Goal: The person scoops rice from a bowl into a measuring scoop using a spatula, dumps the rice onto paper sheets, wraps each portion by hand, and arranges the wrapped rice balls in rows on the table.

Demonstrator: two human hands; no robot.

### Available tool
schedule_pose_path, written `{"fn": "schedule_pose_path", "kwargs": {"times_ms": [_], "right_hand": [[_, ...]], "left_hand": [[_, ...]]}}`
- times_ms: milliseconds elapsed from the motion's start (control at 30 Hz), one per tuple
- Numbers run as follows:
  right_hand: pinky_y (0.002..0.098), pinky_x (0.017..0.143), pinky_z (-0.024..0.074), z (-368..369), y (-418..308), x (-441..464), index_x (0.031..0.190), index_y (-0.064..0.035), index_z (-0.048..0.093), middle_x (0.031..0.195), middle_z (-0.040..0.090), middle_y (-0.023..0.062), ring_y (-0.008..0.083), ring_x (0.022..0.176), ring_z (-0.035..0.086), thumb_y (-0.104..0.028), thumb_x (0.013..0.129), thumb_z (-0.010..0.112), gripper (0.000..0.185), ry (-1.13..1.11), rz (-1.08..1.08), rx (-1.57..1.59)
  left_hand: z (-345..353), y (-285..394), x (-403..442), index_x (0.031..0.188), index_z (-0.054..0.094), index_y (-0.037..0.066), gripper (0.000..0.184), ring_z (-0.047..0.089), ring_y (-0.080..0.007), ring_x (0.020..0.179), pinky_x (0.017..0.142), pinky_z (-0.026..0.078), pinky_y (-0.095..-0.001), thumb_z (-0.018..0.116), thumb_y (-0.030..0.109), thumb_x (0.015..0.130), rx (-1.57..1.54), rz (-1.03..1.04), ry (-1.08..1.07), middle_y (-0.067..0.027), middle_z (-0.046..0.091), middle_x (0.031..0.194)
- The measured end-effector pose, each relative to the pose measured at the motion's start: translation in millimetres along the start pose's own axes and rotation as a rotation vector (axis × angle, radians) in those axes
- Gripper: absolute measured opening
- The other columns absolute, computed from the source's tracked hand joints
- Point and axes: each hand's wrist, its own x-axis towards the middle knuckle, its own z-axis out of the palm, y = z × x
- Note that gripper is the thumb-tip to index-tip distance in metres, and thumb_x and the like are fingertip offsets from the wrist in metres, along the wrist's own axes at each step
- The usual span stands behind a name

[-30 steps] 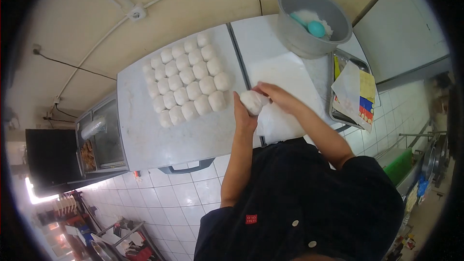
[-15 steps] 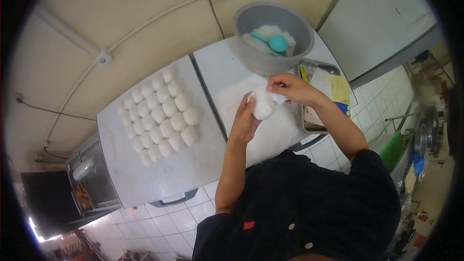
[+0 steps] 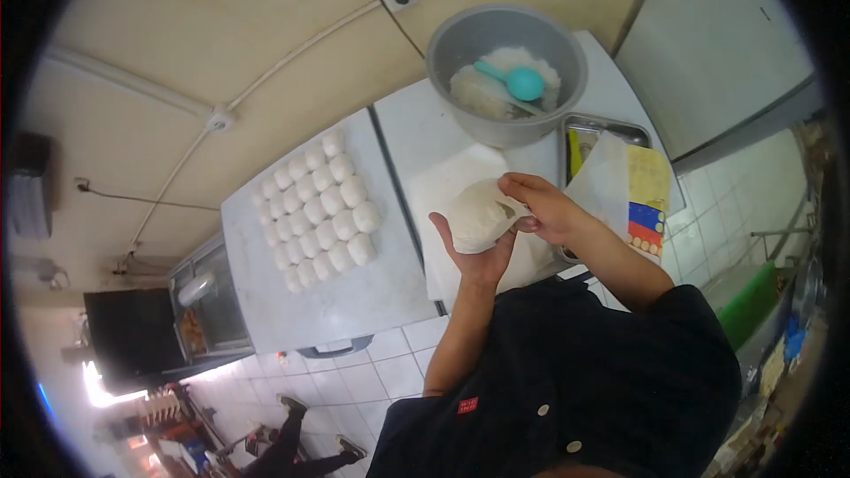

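A rounded white bundle (image 3: 476,217) rests on the palm of my left hand (image 3: 482,261), whose thumb stands apart on the left side. My right hand (image 3: 540,206) pinches a thin white edge at the bundle's right side, where a small dark gap shows. Both hands are above white sheets (image 3: 434,248) on the table. To their left, white balls (image 3: 316,210) sit in close rows on the table (image 3: 257,314). Beyond my hands, a grey tub (image 3: 505,128) holds white material and a turquoise ladle (image 3: 524,84).
A metal tray (image 3: 611,124) with papers and a coloured packet (image 3: 648,204) lies at the table's right. A glass-sided case (image 3: 212,296) adjoins the left end. A person's legs (image 3: 288,443) show at the lower left, near a rack. A plugged cable hangs on the wall.
The view has shifted. My left hand has opened from around the bundle, which now looks wider and flatter. My right hand still pinches its edge. Another person's legs have come into view.
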Motion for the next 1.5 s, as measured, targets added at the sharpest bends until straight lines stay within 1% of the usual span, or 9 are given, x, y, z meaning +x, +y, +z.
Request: {"fn": "schedule_pose_path", "kwargs": {"times_ms": [333, 433, 633, 867, 967, 1100, 1233, 1433, 1500], "right_hand": [[0.0224, 0.047, 0.029, 66.5, 64.8, -9.1, 0.104, -0.0121, 0.058, 0.076, 0.052, -0.0056, 0.0036, 0.055, 0.038, -0.039, 0.111, 0.053, 0.028, 0.068, -0.207, 0.143], [0.0227, 0.047, 0.0296, 87.9, 84.2, -14.7, 0.105, -0.0111, 0.058, 0.074, 0.052, -0.0055, 0.0033, 0.054, 0.038, -0.037, 0.112, 0.051, 0.028, 0.104, -0.267, 0.119], [0.0231, 0.048, 0.0337, 91.7, 115.4, -15.7, 0.102, -0.0079, 0.06, 0.072, 0.053, -0.0047, 0.0025, 0.057, 0.043, -0.033, 0.112, 0.051, 0.029, 0.042, -0.474, -0.296], [0.0246, 0.061, 0.0452, 72.6, 115.5, -31.4, 0.11, -0.0044, 0.062, 0.083, 0.06, -0.0005, 0.0074, 0.07, 0.054, -0.029, 0.107, 0.061, 0.025, 0.048, -0.319, -0.679], [0.0299, 0.072, 0.0509, 76.2, 109.2, -35.1, 0.12, -0.0036, 0.059, 0.102, 0.061, 0.0047, 0.0127, 0.088, 0.059, -0.025, 0.099, 0.073, 0.032, 0.103, -0.674, -0.829], [0.0349, 0.082, 0.0535, 78.2, 81.0, -40.1, 0.124, -0.004, 0.057, 0.109, 0.06, 0.0089, 0.0198, 0.098, 0.063, -0.014, 0.087, 0.084, 0.047, -0.204, -0.683, -1.035], [0.0349, 0.081, 0.0534, 82.2, 85.5, -27.5, 0.108, -0.004, 0.064, 0.101, 0.06, 0.0102, 0.0217, 0.087, 0.065, -0.009, 0.087, 0.081, 0.027, -0.248, -0.548, -1.034], [0.0355, 0.091, 0.0526, 77.0, 79.5, -20.8, 0.102, -0.0037, 0.063, 0.117, 0.056, 0.0086, 0.021, 0.109, 0.06, -0.006, 0.093, 0.074, 0.014, -0.299, -0.73, -1.094], [0.0361, 0.097, 0.0502, 72.3, 67.8, -18.0, 0.101, -0.0045, 0.063, 0.126, 0.053, 0.0077, 0.02, 0.116, 0.056, -0.008, 0.096, 0.072, 0.012, -0.322, -0.463, -0.803]], "left_hand": [[-7.1, 39.2, -44.2, 0.149, 0.048, 0.003, 0.053, 0.044, -0.0335, 0.144, 0.124, 0.03, -0.0528, 0.047, 0.036, 0.108, -0.532, 0.3, 0.079, -0.017, 0.048, 0.156], [16.4, 40.3, -59.5, 0.152, 0.045, 0.005, 0.052, 0.044, -0.0315, 0.144, 0.122, 0.034, -0.0489, 0.046, 0.032, 0.108, -0.167, 0.499, -0.028, -0.0159, 0.048, 0.155], [36.7, 40.8, -68.7, 0.156, 0.039, 0.007, 0.055, 0.049, -0.0273, 0.139, 0.113, 0.045, -0.0451, 0.037, 0.035, 0.109, 0.465, 0.641, 0.197, -0.0111, 0.051, 0.151], [31.7, 40.8, -103.2, 0.141, 0.051, 0.007, 0.053, 0.056, -0.0297, 0.129, 0.112, 0.045, -0.0473, 0.035, 0.045, 0.108, 0.116, 0.488, 0.388, -0.0126, 0.055, 0.146], [29.8, 47.1, -109.7, 0.142, 0.05, 0.006, 0.062, 0.056, -0.0305, 0.128, 0.112, 0.044, -0.0474, 0.033, 0.055, 0.107, 0.058, 0.513, 0.503, -0.0127, 0.058, 0.141], [23.6, 59.8, -119.6, 0.151, 0.042, 0.004, 0.087, 0.055, -0.0313, 0.131, 0.113, 0.043, -0.0475, 0.026, 0.075, 0.103, 0.103, 0.463, 0.329, -0.013, 0.057, 0.139], [32.9, 57.2, -120.3, 0.154, 0.038, 0.003, 0.099, 0.053, -0.0325, 0.135, 0.115, 0.041, -0.0482, 0.02, 0.083, 0.098, 0.3, 0.408, 0.296, -0.0174, 0.055, 0.141], [46.1, 70.6, -121.1, 0.153, 0.041, 0.006, 0.086, 0.054, -0.0328, 0.131, 0.114, 0.041, -0.0462, 0.019, 0.074, 0.104, 0.33, 0.408, 0.363, -0.0171, 0.058, 0.138], [42.4, 79.0, -122.4, 0.153, 0.041, 0.007, 0.082, 0.055, -0.0328, 0.131, 0.114, 0.041, -0.0464, 0.02, 0.071, 0.106, 0.284, 0.371, 0.344, -0.0171, 0.058, 0.139]]}}
